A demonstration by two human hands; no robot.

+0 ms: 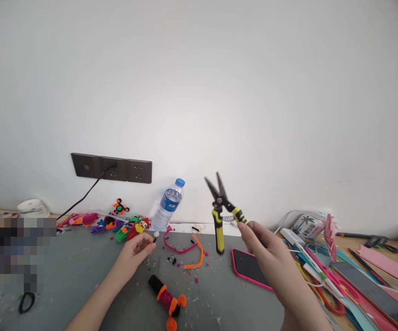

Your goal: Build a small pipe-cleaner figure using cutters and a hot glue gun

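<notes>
A pair of pliers [220, 201] with yellow-and-black handles is held up above the desk [216, 299] by the right hand [267, 246]; one handle is gripped between the thumb and the curled fingers, while the other handle hangs free, and the blades are spread apart, pointing upward in front of the white wall [199, 92]. By the left hand [138, 250], a small black-and-white piece [156, 236] is pinched at the fingertips, just in front of the water bottle [171, 202], which is tilted and has a blue cap. Between the hands, a magenta fuzzy strip [180, 251] and a bent orange fuzzy strip [202, 255] are laid on the grey surface, with their ends close together, and small black and pink scraps are scattered around them. Nearer the camera, a fuzzy figure [166, 299] in black, magenta and orange is seen lying on its side. A phone [250, 269] in a pink case is partly covered from view by the right hand. Beyond the left hand, a red fuzzy figure [138, 228] with a yellow face is placed beside other colourful fuzzy pieces. At the right, scissors [345, 290] with pink handles are set among papers and cables. A black cable [84, 196] is plugged into the dark socket panel [138, 171].
</notes>
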